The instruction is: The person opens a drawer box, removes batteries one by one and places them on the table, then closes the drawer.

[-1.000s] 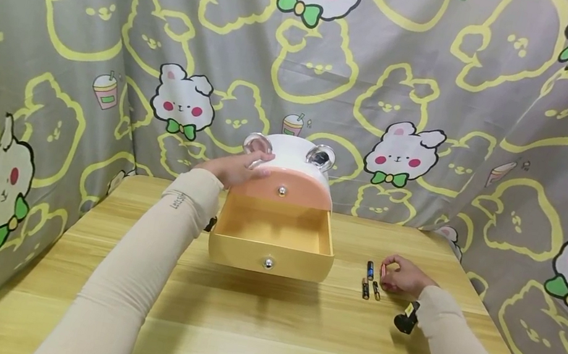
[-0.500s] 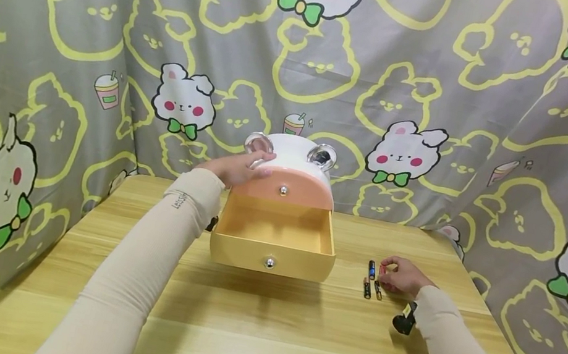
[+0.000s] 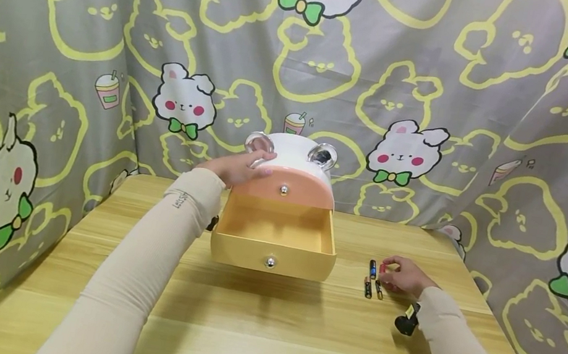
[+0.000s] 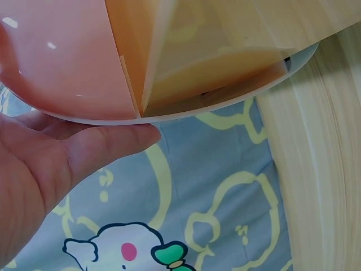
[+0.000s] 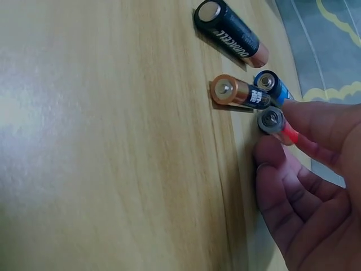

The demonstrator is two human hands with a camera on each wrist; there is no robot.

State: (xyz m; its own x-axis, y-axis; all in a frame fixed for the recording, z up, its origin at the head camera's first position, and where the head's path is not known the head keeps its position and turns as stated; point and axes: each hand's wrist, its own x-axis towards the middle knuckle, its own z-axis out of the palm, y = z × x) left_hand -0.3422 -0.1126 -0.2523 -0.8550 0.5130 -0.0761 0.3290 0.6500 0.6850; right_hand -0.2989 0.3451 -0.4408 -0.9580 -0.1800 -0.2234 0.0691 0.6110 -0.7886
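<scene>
the right hand (image 3: 405,275) has the red battery (image 5: 289,134) pinched in its fingertips — the gap is only as wide as the battery. the red battery is at the right side of the table (image 3: 257,335), just beside the blue battery (image 3: 372,268) and to the right of the pulled-out yellow drawer (image 3: 243,253). i can't tell if it touches the wood.

the left hand (image 3: 238,168) rests on the white box (image 3: 294,152). its thumb lies straight along the edge, and it is not closed around anything.

to do this pinch well, i think it is best to hold the red battery round its middle, snug but not hard, because round things like to roll. take care not to bump the blue battery or the copper-end battery (image 5: 240,93), as both are very near. the left hand should press softly — with the drawer out, the box might tip.

the black battery (image 5: 231,35) says "duracell". the copper-end battery has tiny white letters i can't read. the left sleeve (image 3: 134,265) has dark letters too, but they are too blurry.
</scene>
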